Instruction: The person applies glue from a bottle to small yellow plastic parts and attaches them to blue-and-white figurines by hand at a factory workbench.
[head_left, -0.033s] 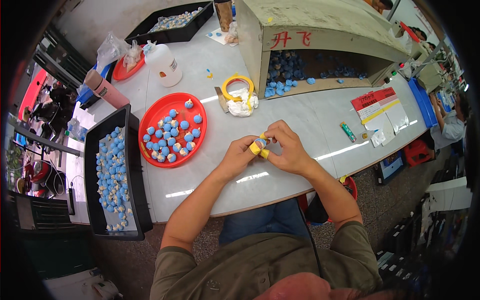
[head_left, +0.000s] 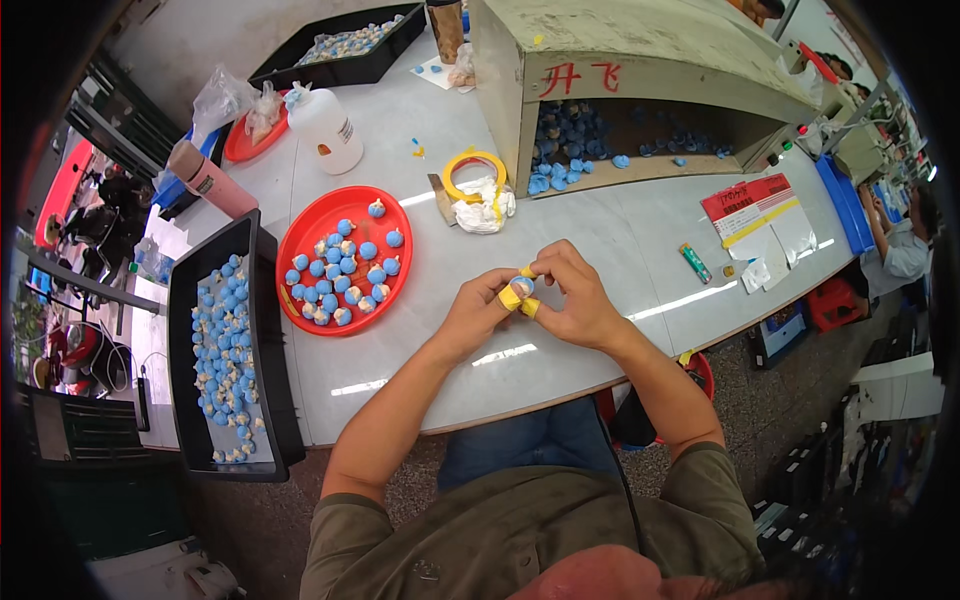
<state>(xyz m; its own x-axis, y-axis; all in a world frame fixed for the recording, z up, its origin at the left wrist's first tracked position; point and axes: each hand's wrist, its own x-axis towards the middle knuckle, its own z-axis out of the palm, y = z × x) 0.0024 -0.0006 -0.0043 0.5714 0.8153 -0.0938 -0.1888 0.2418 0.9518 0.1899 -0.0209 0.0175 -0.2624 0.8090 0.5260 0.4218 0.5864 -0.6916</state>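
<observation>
Over the near middle of the table, both my hands meet around a small blue ball-shaped piece (head_left: 522,286), mostly hidden by the fingers. My left hand (head_left: 478,310) pinches it from the left, and my right hand (head_left: 575,305) has thumb and forefinger closed on its other side. Yellow tape wraps several fingertips. To the left, a red round tray (head_left: 400,225) holds many similar blue balls with cream pointed tips. Farther left, a long black bin (head_left: 288,420) contains many more on a pale sheet.
Beyond my hands lie a yellow tape roll (head_left: 449,180) and a crumpled white cloth (head_left: 480,217). A beige open-fronted box (head_left: 503,120) holds blue pieces. A white jug (head_left: 325,130) and pink bottle (head_left: 215,185) stand back left. A green tube (head_left: 695,263) and red-and-white packaging (head_left: 745,210) lie right.
</observation>
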